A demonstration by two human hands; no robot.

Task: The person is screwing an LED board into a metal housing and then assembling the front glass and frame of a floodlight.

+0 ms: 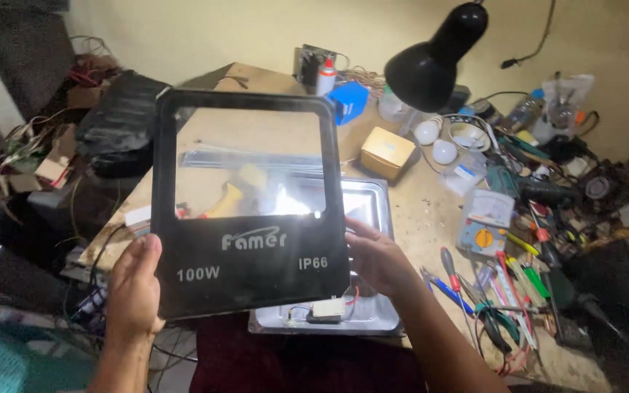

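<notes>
Holding one black glass panel (249,218): left hand (134,291), right hand (377,256).

Black-framed glass panel (249,211) hides most of the metal housing (373,211) behind it. Left hand (134,291) fingers are behind the frame, only the thumb shows. Lamp (431,58) top is cut off at the frame edge. Far-right tool clutter is too jumbled to identify.

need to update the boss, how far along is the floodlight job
Done: the black-framed glass cover is off the metal housing, which lies open on the workbench. In hand: the left hand and right hand hold the cover up by its sides. Left: wiring and a small white part sit exposed in the housing, nothing closed up.
</notes>
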